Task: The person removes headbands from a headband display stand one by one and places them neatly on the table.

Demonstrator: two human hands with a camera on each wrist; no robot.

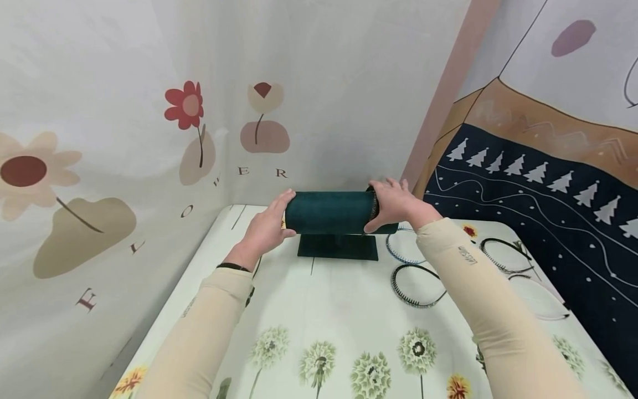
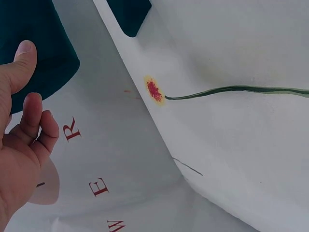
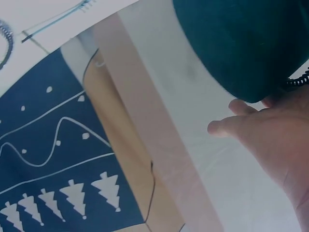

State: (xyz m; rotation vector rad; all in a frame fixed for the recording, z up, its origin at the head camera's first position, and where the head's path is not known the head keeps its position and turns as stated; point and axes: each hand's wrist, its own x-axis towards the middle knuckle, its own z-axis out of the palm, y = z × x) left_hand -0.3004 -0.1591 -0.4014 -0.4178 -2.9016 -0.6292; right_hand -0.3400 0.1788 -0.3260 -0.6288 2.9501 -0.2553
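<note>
A dark green velvet display stand, a thick horizontal roll on a flat rectangular base, stands at the far side of the table. My left hand rests against the roll's left end, fingertips at its upper edge and thumb lower down. In the left wrist view one digit lies on the green end and the other fingers are off it, loosely bent. My right hand grips a black toothed headband around the roll near its right end, thumb in front and fingers above. In the right wrist view its teeth show beside the hand.
Several headbands lie on the table's right side: a blue one, a black toothed one, another black one and a pale one. Patterned curtains stand close behind and beside the white flowered tabletop.
</note>
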